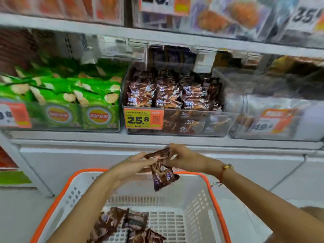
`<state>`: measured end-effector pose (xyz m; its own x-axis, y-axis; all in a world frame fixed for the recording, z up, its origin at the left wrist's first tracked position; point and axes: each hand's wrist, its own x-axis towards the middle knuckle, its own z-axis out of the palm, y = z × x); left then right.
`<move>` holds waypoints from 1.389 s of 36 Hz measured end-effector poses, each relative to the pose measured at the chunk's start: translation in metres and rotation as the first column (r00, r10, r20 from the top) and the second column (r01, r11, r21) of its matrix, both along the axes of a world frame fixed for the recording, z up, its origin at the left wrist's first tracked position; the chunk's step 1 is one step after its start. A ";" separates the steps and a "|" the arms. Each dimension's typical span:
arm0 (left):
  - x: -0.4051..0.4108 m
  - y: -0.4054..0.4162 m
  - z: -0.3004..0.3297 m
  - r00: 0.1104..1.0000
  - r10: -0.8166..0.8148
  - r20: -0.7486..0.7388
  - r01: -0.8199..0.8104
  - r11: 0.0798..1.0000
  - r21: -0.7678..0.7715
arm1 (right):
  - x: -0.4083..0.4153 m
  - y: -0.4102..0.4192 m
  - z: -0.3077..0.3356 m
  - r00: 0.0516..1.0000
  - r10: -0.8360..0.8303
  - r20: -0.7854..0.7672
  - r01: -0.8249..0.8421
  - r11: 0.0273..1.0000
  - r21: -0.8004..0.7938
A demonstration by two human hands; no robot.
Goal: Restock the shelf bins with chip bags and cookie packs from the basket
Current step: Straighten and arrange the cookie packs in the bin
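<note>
While I hold it above the basket (215,195), the brown cookie pack (162,170) hangs tilted between my two hands, its lower end dropping past the far rim. My right hand (184,157) pinches the pack's top edge with thumb and fingers. My left hand (130,165) lies against the pack's left side, fingers stretched out and touching the wrapper; I cannot tell whether the thumb closes round it. A red string and a gold bracelet (226,168) sit on my right wrist.

Below my arms, more brown packs (122,225) lie in the left part of the white, orange-rimmed basket.

Straight ahead on the shelf, a clear bin (217,125) holds rows of the same brown packs (173,92), with an orange price tag (143,119) reading 25.8 on its front. Just left of it, another bin is packed with green chip bags (73,97). The bin to the right is blurred, so its contents are unclear.
</note>
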<state>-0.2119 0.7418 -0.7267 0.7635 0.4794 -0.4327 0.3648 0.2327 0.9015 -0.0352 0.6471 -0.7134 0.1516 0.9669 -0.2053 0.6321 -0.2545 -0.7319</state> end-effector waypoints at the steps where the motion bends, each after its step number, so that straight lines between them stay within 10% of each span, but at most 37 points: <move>1: 0.005 0.000 0.013 0.998 0.016 0.059 -0.017 1.000 0.016 | 0.003 -0.002 0.015 0.999 -0.033 -0.029 0.034 0.997 0.065; 9: 0.044 0.003 0.085 0.955 0.018 0.298 -0.105 0.954 0.280 | 0.024 -0.026 0.100 0.935 -0.164 -0.316 0.282 0.882 0.376; 17: 0.107 0.008 0.161 0.955 -0.220 0.199 0.026 0.731 0.682 | 0.067 -0.043 0.137 0.935 -0.274 -0.225 0.355 0.751 0.557; 26: 0.194 0.024 0.187 0.954 -0.209 0.215 -0.021 0.670 0.742 | 0.119 -0.040 0.148 0.798 -0.601 -0.036 0.436 0.536 0.723; 33: 0.234 0.046 0.157 0.983 -0.076 0.165 -0.115 0.439 0.891 | 0.140 -0.030 0.118 0.712 -0.696 0.092 0.457 0.559 0.692; 50: 0.280 0.043 0.158 0.962 -0.009 -0.272 0.272 0.101 0.957 | 0.137 -0.023 0.089 0.573 -0.668 0.475 0.307 0.713 0.631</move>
